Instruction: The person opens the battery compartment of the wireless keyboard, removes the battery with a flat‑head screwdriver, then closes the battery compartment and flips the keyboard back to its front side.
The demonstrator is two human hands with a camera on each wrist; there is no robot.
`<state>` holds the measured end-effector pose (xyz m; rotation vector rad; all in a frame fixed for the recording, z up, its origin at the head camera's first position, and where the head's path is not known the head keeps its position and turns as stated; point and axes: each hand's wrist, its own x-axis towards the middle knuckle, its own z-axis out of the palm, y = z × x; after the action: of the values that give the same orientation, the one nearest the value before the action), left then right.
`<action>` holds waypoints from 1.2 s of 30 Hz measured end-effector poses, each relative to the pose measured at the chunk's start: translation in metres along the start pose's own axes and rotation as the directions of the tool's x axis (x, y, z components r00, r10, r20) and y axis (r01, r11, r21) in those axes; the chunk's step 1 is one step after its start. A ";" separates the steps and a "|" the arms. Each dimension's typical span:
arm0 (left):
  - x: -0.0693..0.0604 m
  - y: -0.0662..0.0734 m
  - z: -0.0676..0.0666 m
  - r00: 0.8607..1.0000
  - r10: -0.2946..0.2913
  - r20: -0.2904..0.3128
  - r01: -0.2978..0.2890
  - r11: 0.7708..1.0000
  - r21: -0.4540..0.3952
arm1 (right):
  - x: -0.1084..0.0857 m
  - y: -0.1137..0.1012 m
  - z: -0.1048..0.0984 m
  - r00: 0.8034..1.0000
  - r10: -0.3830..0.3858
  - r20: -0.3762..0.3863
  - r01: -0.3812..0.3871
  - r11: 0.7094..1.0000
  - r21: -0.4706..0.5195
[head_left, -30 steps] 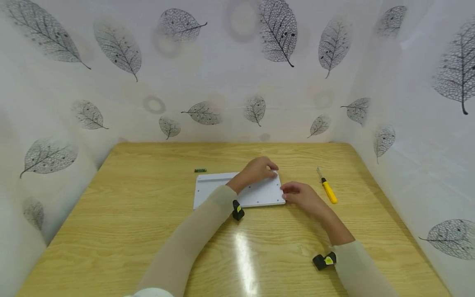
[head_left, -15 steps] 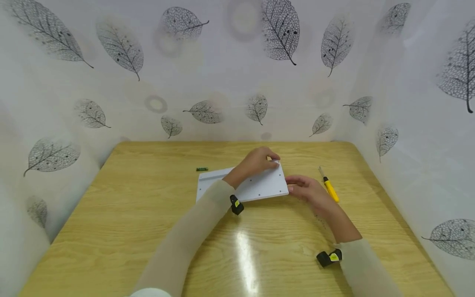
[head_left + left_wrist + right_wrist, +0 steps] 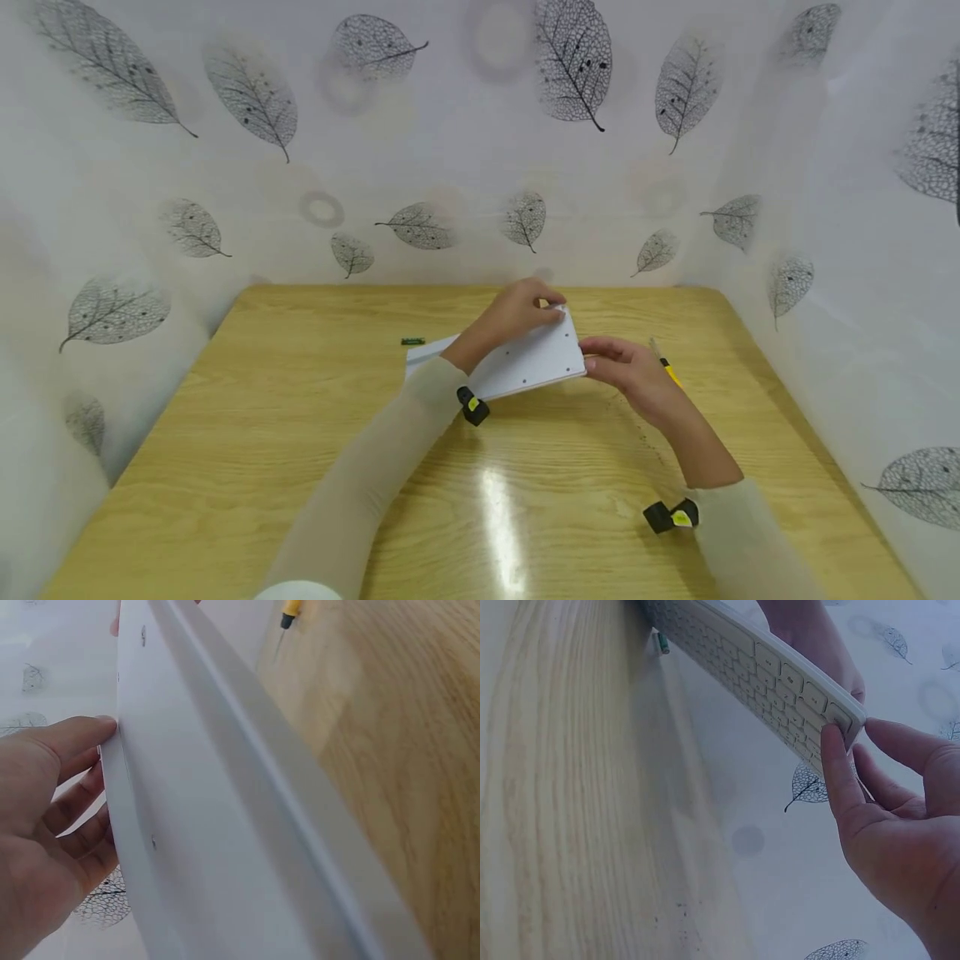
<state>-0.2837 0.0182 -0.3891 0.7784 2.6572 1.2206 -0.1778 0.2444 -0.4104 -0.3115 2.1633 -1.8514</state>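
Note:
A white keyboard (image 3: 528,358) is lifted at its right end, its screw-dotted underside facing up in the head view. Its keys (image 3: 780,686) show from below in the right wrist view. My left hand (image 3: 513,321) reaches across and pinches the far right corner; in the left wrist view that hand (image 3: 45,799) has its thumb against the edge. With thumb and fingers, my right hand (image 3: 637,379) grips the right short end, one finger (image 3: 840,776) lying on the key side.
A small green battery (image 3: 412,341) lies on the wooden table (image 3: 300,433) behind the keyboard's left end. To the right, a screwdriver with a yellow handle (image 3: 672,373) is partly hidden by my right hand. Leaf-printed cloth walls (image 3: 480,167) surround the table's back and sides.
Both hands have raised the keyboard's right end from near the table, so it now tilts up. The right hand has moved from the edge to a grip and covers part of the screwdriver.

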 end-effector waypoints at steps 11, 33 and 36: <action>0.002 0.020 -0.020 0.998 0.041 -0.043 -0.043 0.998 -0.035 | -0.003 -0.040 -0.005 0.999 -0.047 0.002 0.047 0.995 -0.087; -0.001 0.064 -0.054 0.966 0.089 -0.243 -0.132 0.977 -0.166 | -0.011 -0.137 -0.012 0.991 -0.136 0.001 0.130 0.943 -0.308; -0.003 0.065 -0.055 0.956 0.102 -0.277 -0.162 0.965 -0.206 | -0.011 -0.145 -0.013 0.986 -0.166 0.006 0.159 0.933 -0.324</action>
<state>-0.2721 0.0151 -0.3047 0.8187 2.6281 1.7411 -0.1742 0.2370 -0.2644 -0.5562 2.5251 -1.5747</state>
